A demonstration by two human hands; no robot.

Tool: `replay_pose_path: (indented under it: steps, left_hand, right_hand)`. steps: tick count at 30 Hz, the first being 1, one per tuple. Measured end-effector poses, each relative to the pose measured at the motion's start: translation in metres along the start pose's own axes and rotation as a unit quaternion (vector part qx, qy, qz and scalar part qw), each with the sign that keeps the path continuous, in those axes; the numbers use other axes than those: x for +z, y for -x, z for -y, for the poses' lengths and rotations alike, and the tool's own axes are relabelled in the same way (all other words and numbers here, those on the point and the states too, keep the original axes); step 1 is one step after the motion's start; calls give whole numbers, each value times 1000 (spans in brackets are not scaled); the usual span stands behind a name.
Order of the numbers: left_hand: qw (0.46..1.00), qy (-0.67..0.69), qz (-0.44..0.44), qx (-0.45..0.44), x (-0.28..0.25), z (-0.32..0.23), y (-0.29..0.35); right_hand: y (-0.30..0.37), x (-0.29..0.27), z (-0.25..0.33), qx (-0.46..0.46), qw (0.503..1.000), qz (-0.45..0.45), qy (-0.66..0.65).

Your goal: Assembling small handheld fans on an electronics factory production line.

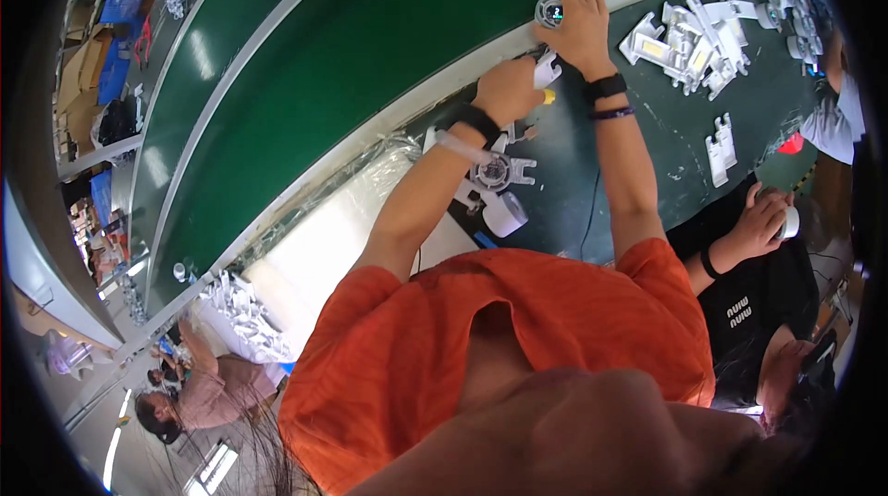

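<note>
My right hand point(580, 29) is at the far edge of the dark green worktop point(566, 167), fingers around a small round device point(549, 11) with a lit display. Just nearer and to the left, my left hand point(507, 92) is closed; whatever its curled fingers hold is hidden. A white plastic part point(547, 68) and a small yellow piece point(548, 96) show beside those fingers. Below my left wrist sits a clear round fixture point(495, 172) with a notched arm. A white cylinder point(505, 215) lies near it.
White plastic housings point(689, 44) are heaped to the right, with one housing point(721, 150) lying apart. Round grey-white parts point(797, 15) stand at the far right. A green conveyor belt point(370, 43) runs beyond the worktop's raised rim. At right, a co-worker's hand point(764, 221) holds a white round part.
</note>
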State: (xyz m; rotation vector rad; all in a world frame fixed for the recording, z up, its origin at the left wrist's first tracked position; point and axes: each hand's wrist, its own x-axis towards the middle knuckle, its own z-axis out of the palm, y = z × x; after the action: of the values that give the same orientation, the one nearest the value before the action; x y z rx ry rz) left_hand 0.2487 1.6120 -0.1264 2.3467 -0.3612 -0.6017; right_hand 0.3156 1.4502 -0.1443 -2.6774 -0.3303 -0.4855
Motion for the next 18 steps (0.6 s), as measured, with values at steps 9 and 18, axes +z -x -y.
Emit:
replay_pose_path:
  steps: [9, 18]
  left_hand:
    - [975, 120, -105, 153, -61, -50, 142]
    - [931, 101, -62, 346, -91, -119, 304]
  right_hand:
    - [16, -184, 135, -110, 950, -87, -278]
    - [104, -344, 245, -335, 905, -5, -264]
